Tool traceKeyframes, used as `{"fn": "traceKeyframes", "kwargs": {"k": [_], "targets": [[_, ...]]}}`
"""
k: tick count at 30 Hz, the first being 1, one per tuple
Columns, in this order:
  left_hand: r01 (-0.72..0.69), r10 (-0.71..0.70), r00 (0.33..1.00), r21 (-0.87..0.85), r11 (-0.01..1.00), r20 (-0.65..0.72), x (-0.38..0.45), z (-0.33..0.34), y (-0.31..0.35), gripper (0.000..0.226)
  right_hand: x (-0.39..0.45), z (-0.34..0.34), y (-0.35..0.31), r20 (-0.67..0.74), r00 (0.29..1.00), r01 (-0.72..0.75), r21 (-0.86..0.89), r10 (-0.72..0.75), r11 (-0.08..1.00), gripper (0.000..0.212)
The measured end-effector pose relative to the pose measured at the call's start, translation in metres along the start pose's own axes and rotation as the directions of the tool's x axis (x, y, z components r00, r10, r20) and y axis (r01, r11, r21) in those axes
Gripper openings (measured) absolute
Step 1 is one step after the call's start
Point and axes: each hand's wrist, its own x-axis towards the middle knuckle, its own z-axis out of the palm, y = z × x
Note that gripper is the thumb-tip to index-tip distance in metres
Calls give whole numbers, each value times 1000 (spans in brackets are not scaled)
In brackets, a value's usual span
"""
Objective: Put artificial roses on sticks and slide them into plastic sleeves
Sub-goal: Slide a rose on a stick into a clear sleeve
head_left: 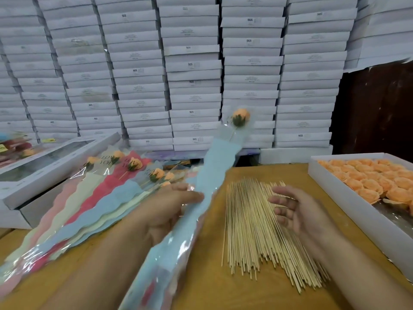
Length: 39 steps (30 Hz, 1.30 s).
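left hand point(169, 204) nearest, gripping blue sleeve point(190, 211) mid-length; rose point(241, 116) on its stick already inside, raised over the table point(207, 276), probably headed for the finished pile point(100, 193). right hand point(297, 211) open, empty over loose sticks point(250, 229), likely for next pick. tray point(330, 182) holds orange rose heads point(368, 177).

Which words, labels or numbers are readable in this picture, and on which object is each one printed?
"SGS": on the front edges of many stacked white boxes.
"LOVE YOU": on the finished plastic sleeves lying at the left; partly hidden on some.
The small print on the box labels is too blurred to read.
The yellow tags at far left are too small to read.
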Motion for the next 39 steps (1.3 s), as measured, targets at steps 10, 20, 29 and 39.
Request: {"fn": "traceKeyframes", "kwargs": {"k": [10,20,29,39], "targets": [[131,199,761,447,885,-617,18,-142,-52,12,-1,3,-2,-13,1000,10,-19,-10,1000,21],[451,277,754,776,440,-596,17,-137,-76,55,-3,1,-3,-7,999,33,-44,-33,998,20],[450,351,787,861,237,-508,29,-117,-76,29,-3,1,-3,-10,999,42,-82,-43,996,20],[-158,474,872,845,512,-124,36,12,-64,41,-2,-1,-2,-48,998,38,-139,-45,990,21]]}}
